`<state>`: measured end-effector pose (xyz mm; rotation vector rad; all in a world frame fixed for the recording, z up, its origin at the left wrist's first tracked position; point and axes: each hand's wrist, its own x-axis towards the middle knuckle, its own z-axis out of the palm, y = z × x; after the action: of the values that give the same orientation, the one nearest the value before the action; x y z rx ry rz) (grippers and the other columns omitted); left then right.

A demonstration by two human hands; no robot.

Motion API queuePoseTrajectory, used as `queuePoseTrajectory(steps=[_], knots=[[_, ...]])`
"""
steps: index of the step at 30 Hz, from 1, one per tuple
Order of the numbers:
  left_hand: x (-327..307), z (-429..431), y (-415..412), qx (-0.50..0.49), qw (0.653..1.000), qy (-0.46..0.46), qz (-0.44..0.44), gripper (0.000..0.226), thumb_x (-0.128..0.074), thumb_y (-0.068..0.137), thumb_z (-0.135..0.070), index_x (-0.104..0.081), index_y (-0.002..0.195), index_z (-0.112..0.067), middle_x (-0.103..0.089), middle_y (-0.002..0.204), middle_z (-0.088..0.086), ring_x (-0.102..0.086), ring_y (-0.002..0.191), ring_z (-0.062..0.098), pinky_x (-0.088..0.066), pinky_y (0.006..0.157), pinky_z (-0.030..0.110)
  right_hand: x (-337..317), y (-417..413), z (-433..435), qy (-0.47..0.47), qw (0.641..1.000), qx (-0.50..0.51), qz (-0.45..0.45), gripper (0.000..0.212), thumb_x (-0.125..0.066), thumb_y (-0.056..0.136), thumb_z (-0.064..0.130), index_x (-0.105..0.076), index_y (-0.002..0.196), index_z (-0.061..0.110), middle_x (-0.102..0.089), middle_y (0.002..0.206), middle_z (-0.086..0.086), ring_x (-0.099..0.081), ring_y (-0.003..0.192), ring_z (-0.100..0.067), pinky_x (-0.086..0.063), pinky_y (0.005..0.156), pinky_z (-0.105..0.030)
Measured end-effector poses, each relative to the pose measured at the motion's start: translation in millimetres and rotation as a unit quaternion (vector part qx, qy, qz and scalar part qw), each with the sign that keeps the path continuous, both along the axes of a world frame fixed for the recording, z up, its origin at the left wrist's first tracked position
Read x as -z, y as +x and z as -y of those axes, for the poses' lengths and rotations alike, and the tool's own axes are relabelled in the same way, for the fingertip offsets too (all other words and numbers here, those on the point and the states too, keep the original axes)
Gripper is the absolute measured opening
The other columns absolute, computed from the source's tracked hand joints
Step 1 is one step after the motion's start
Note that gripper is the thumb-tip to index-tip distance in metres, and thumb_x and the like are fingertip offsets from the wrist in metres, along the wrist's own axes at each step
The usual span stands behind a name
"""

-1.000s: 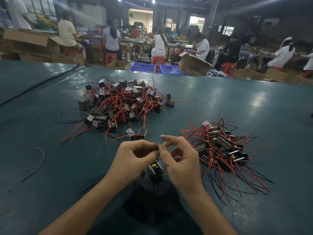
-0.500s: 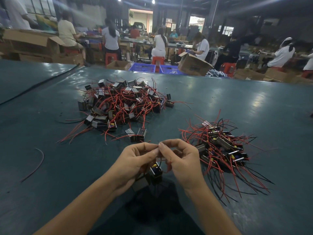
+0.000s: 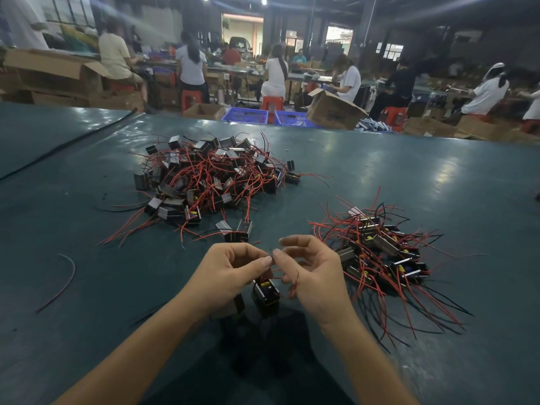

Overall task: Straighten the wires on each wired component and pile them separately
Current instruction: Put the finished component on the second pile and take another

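Pinch, two-handed: left hand (image 3: 230, 270), thumb pressed to forefinger, nipping a red wire (image 3: 294, 283) just above the wired component (image 3: 266, 293); right hand (image 3: 315, 273), fingers curled, thumb tip meeting my left thumb, holding that wire with its end trailing across my palm. Component: at 6 o'clock of the pinch, between my wrists. Tangled pile (image 3: 210, 179): 11 o'clock on the table (image 3: 438, 176). Second pile (image 3: 380, 252): 3 o'clock, just beside my right hand.

Left grip (image 3: 230, 273) pinching, right grip (image 3: 315, 273) pinching, touching
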<state>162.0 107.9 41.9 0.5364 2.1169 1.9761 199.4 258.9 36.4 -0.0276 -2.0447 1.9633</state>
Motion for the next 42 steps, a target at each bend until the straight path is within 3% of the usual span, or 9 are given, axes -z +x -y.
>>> queuePoseTrajectory(steps=[3, 13, 16, 21, 26, 33, 36, 39, 42], knots=[[-2, 3, -2, 0.012, 0.999, -0.001, 0.035, 0.010, -0.062, 0.089, -0.006, -0.071, 0.086, -0.002, -0.068, 0.062, -0.001, -0.045, 0.045, 0.000, -0.034, 0.045, 0.009, 4, 0, 0, 0.165, 0.979, 0.014, -0.122, 0.009, -0.072, 0.085, 0.005, -0.072, 0.088, 0.014, -0.069, 0.081, 0.002, -0.062, 0.067, -0.007, -0.051, 0.063, -0.022], [-6, 9, -3, 0.060, 0.992, 0.030, 0.109, 0.017, -0.065, 0.079, -0.021, -0.071, 0.082, -0.005, -0.064, 0.067, 0.003, -0.043, 0.052, 0.006, -0.033, 0.049, 0.013, 13, -6, -11, 0.266, 0.940, 0.003, -0.215, 0.011, -0.067, 0.088, 0.015, -0.074, 0.094, 0.009, -0.064, 0.085, 0.006, -0.060, 0.068, -0.009, -0.046, 0.059, -0.017], [-8, 11, -4, 0.070, 0.990, 0.030, 0.118, 0.017, -0.065, 0.076, -0.023, -0.070, 0.078, -0.007, -0.064, 0.066, 0.002, -0.043, 0.053, 0.007, -0.034, 0.050, 0.014, 16, -8, -12, 0.297, 0.923, 0.014, -0.247, 0.012, -0.066, 0.091, 0.018, -0.073, 0.097, 0.010, -0.063, 0.085, 0.006, -0.059, 0.065, -0.010, -0.050, 0.056, -0.026], [-8, 14, -6, 0.081, 0.989, 0.019, 0.120, 0.023, -0.066, 0.075, -0.022, -0.067, 0.081, 0.000, -0.061, 0.062, 0.002, -0.042, 0.053, 0.008, -0.034, 0.050, 0.015, 16, -7, -13, 0.311, 0.917, 0.005, -0.249, 0.015, -0.062, 0.094, 0.025, -0.071, 0.094, 0.013, -0.061, 0.085, 0.009, -0.056, 0.064, -0.009, -0.048, 0.056, -0.025], [-7, 14, -4, 0.081, 0.991, 0.021, 0.105, 0.012, -0.066, 0.079, -0.018, -0.069, 0.072, -0.008, -0.062, 0.062, 0.002, -0.043, 0.054, 0.009, -0.034, 0.049, 0.014, 17, -6, -10, 0.347, 0.916, 0.009, -0.201, 0.022, -0.057, 0.094, 0.030, -0.068, 0.089, 0.012, -0.060, 0.075, 0.009, -0.052, 0.061, -0.008, -0.047, 0.055, -0.029], [-2, 9, 0, -0.011, 0.982, -0.112, -0.150, 0.010, -0.069, 0.086, -0.007, -0.073, 0.080, -0.013, -0.072, 0.069, -0.006, -0.064, 0.063, 0.002, -0.047, 0.062, 0.013, 19, -5, -5, 0.316, 0.944, -0.015, -0.089, 0.018, -0.049, 0.099, 0.033, -0.053, 0.084, 0.023, -0.049, 0.060, 0.013, -0.047, 0.054, -0.004, -0.034, 0.051, -0.015], [4, 10, 1, -0.040, 0.945, -0.157, -0.284, 0.007, -0.073, 0.084, -0.009, -0.074, 0.083, -0.015, -0.071, 0.072, -0.007, -0.065, 0.068, 0.008, -0.051, 0.063, 0.022, 21, -5, 0, 0.313, 0.949, -0.011, -0.026, 0.022, -0.043, 0.101, 0.038, -0.047, 0.080, 0.030, -0.050, 0.061, 0.010, -0.047, 0.052, -0.005, -0.036, 0.052, -0.020], [7, 10, 1, -0.033, 0.877, -0.235, -0.419, 0.003, -0.071, 0.085, -0.013, -0.073, 0.086, -0.011, -0.067, 0.076, -0.004, -0.059, 0.071, 0.011, -0.049, 0.065, 0.029, 21, -6, 2, 0.337, 0.941, -0.007, 0.041, 0.033, -0.034, 0.102, 0.042, -0.045, 0.076, 0.025, -0.053, 0.068, 0.005, -0.049, 0.062, -0.016, -0.042, 0.060, -0.035], [7, 10, 2, -0.017, 0.844, -0.277, -0.459, 0.004, -0.070, 0.084, -0.014, -0.071, 0.086, -0.010, -0.066, 0.077, -0.005, -0.055, 0.072, 0.012, -0.048, 0.065, 0.029, 20, -6, 3, 0.369, 0.926, -0.004, 0.075, 0.036, -0.030, 0.103, 0.039, -0.038, 0.071, 0.025, -0.051, 0.072, 0.001, -0.047, 0.068, -0.021, -0.041, 0.065, -0.038]])
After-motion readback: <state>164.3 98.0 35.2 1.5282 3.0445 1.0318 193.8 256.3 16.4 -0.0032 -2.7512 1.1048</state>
